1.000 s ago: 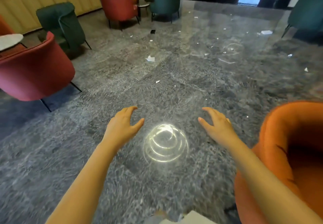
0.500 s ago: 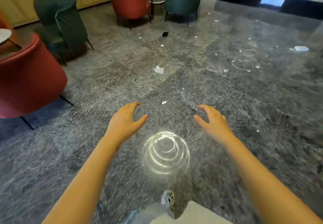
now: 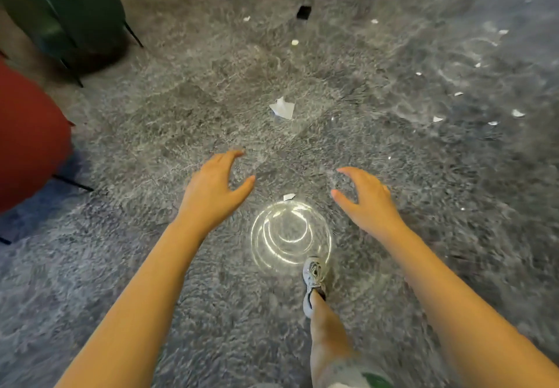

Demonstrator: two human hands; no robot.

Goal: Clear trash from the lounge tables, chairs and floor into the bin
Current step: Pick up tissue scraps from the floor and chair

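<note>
Crumpled paper point(image 3: 282, 108) (green chair point(image 3: 69, 9) far left)

Lounge interior, polished grey marble floor point(image 3: 151, 266); green upholstered armchair point(image 3: 72, 9), red armchair point(image 3: 27, 139) on thin dark legs; paper scraps point(image 3: 282, 108) scattered about

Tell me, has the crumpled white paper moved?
No. The crumpled paper still lies the same way from the black object; the view alone came closer.
</note>
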